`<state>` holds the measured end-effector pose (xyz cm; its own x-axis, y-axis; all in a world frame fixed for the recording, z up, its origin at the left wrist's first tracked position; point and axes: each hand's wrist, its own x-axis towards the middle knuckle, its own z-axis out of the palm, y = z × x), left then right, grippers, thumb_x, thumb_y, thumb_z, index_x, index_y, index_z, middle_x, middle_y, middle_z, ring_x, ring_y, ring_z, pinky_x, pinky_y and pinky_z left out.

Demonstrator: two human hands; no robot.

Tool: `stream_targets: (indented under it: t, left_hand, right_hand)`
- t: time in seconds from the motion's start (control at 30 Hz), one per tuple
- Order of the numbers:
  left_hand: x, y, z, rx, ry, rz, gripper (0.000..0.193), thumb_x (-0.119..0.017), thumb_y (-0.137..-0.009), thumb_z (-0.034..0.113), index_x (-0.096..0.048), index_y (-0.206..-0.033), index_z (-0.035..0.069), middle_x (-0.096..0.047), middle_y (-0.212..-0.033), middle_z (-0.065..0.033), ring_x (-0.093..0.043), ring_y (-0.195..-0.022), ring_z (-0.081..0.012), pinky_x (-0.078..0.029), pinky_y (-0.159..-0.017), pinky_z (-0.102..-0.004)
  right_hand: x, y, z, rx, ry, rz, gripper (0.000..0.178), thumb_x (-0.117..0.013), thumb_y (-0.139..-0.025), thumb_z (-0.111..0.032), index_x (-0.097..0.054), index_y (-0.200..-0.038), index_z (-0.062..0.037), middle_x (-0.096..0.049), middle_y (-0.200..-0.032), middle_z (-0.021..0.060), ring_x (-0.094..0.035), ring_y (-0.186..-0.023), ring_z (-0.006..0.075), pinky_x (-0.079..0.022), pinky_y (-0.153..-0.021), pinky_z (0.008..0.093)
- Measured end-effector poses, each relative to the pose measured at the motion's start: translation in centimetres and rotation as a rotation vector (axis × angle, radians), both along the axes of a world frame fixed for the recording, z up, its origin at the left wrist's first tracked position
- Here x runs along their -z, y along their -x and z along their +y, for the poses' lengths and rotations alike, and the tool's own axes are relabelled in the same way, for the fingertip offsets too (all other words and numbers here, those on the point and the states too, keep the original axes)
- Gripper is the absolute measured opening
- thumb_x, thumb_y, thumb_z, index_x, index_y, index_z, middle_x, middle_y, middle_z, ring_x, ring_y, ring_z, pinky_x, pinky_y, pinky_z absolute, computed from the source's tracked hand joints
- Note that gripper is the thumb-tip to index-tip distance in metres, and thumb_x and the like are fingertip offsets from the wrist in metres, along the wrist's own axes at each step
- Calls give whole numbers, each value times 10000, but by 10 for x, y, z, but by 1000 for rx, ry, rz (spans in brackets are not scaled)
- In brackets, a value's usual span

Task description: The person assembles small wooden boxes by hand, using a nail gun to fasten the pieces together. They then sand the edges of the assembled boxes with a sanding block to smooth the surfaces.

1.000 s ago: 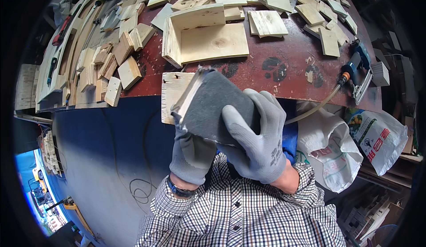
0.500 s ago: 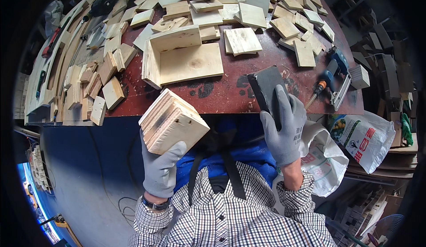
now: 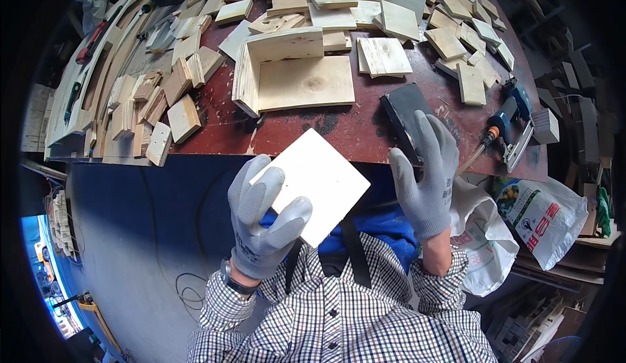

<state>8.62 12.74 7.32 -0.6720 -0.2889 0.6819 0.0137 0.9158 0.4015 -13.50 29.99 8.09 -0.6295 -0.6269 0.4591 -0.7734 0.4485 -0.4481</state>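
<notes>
A pale square wooden panel (image 3: 317,184) is being held flat in front of the chest by the gloved left hand (image 3: 261,223), its fingers (image 3: 287,214) being clamped over the panel's lower left corner with the thumb hidden beneath. A dark sanding block (image 3: 404,114) is being pressed on the red desk (image 3: 365,131) near its front edge by the right hand (image 3: 427,174), whose fingers are being wrapped over the block's near end.

For the sanding to be done well, the panel is probably best kept level and gripped at one corner only, so that the face is left free; the block is best lifted squarely and laid flat on the wood.

The panel's underside and the abrasive face of the block are being hidden. Whether the block is being lifted or merely rested on cannot be told. An open-sided wooden box (image 3: 293,76), many stacked offcuts (image 3: 385,53) and a blue pneumatic nailer (image 3: 512,118) are lying beyond, bent by the lens.
</notes>
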Motion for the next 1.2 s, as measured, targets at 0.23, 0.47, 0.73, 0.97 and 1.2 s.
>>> stream_targets:
  t: [0.23, 0.47, 0.73, 0.97, 1.2]
  left_hand:
    - [6, 1, -3, 67, 73, -180, 687, -885, -794, 163, -567, -1375, 345, -455, -1516, -88, -538, -1321, -417, -529, -1009, -531]
    - [11, 24, -9, 269, 92, -223, 680, -841, -836, 158, -523, -1432, 233, -453, -1517, -106, -546, -1275, -414, -518, -973, -530]
    - [-4, 59, -59, 344, 105, -178, 480, -802, -937, 169, -646, -1370, 33, -668, -1241, -175, -657, -1073, -363, -547, -879, -453]
    - [62, 70, -102, 284, -12, -193, 147, -708, -1010, 124, -703, -1093, 3, -664, -964, -162, -663, -896, -352, -556, -781, -451]
    - [69, 75, -97, 202, 73, -146, 135, -718, -991, 116, -704, -1069, 5, -654, -913, -156, -657, -853, -361, -555, -737, -455]
  right_hand:
    - [-17, -76, -2, -433, 110, -479, 1142, -917, -767, -508, -370, -1634, -4, -391, -1568, 322, -451, -1410, 497, -393, -1172, 557]
    - [-13, -84, 2, -162, 149, -569, 1137, -925, -757, -438, -348, -1632, 2, -484, -1434, 285, -558, -1264, 437, -484, -1085, 502]
    - [-49, -71, 99, 382, 55, -495, 1003, -865, -792, -427, -416, -1590, -19, -534, -1340, 249, -566, -1249, 408, -470, -1108, 478]
    - [-71, -73, 231, 1130, -213, -350, 960, -871, -706, -445, -528, -1524, -80, -551, -1335, 230, -577, -1243, 411, -480, -1097, 503]
    - [-3, -20, 301, 983, -512, -682, 989, -803, -720, -589, -537, -1570, -161, -571, -1486, 302, -524, -1403, 461, -449, -1144, 509]
